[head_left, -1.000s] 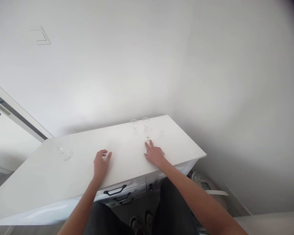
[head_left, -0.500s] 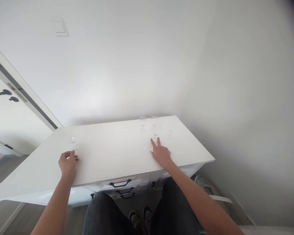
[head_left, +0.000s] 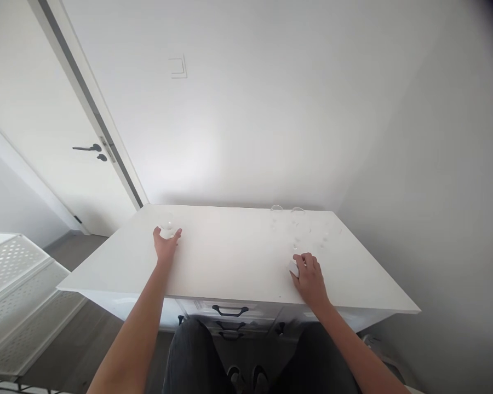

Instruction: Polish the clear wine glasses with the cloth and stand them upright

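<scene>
My left hand [head_left: 165, 245] reaches to the far left of a white cabinet top [head_left: 230, 257], thumb and fingers cupped around the base of a clear stemmed glass [head_left: 166, 223]. My right hand [head_left: 309, 275] rests on the top near the front right, fingers curled over a small white object [head_left: 293, 267] that I cannot make out. Just beyond that hand stand several clear wine glasses [head_left: 298, 219] near the back wall, one more glass [head_left: 276, 214] to their left.
The cabinet has drawers with black handles [head_left: 230, 311] below its front edge. A white door with a dark lever handle [head_left: 88, 148] stands at the left. A white perforated rack [head_left: 12, 295] sits on the floor at the lower left. A wall switch [head_left: 177, 67] is above.
My left hand has swept left across the top and reached the glass at the far left. My right hand drew back from the glasses and curled up. The view turned left.
</scene>
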The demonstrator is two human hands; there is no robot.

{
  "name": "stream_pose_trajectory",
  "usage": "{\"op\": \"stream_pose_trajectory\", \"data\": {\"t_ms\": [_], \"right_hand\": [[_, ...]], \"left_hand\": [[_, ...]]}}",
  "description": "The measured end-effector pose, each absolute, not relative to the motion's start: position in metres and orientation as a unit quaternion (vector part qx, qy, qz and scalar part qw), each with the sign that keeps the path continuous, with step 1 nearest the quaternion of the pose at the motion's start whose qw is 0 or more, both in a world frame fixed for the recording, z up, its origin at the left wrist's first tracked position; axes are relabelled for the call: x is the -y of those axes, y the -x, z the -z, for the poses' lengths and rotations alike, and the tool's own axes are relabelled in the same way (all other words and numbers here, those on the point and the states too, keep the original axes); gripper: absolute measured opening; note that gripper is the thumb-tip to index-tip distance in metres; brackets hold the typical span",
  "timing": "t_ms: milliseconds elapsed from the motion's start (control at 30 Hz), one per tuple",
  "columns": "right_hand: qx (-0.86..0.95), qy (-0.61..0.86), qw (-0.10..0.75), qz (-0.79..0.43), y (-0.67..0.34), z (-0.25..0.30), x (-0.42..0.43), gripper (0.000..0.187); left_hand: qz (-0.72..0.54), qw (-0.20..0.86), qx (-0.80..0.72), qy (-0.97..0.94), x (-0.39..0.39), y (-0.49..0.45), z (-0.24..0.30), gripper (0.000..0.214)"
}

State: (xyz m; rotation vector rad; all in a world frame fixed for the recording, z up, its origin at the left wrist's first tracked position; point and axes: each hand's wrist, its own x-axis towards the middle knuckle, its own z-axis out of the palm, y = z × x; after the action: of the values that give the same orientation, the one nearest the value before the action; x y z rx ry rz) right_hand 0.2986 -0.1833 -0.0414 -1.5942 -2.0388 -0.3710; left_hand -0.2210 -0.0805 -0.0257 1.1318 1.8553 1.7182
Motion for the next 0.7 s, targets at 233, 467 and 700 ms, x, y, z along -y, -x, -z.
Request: {"op": "stream_pose_trajectory", "data": {"t_ms": [233,467,700], "right_hand": [[0.779,0.572,0.206,0.157,-0.297,0.036,0.187,0.028],[0.83,0.498,0.247,0.036,-0.287,0.05,0.174,0.036],[0.796,0.418,0.394,-0.19,-0.201,0.036,0.129,0.036]], "left_hand": [[-0.679,0.23,-0.58,-0.387,0.069,0.222,0.021,0.072],[-0.692,0.198,-0.544,-0.43,0.088,0.158,0.02,0.07],[-0.466,0.199,-0.549,-0.665,0.106,0.073,0.028,0.06]]}}
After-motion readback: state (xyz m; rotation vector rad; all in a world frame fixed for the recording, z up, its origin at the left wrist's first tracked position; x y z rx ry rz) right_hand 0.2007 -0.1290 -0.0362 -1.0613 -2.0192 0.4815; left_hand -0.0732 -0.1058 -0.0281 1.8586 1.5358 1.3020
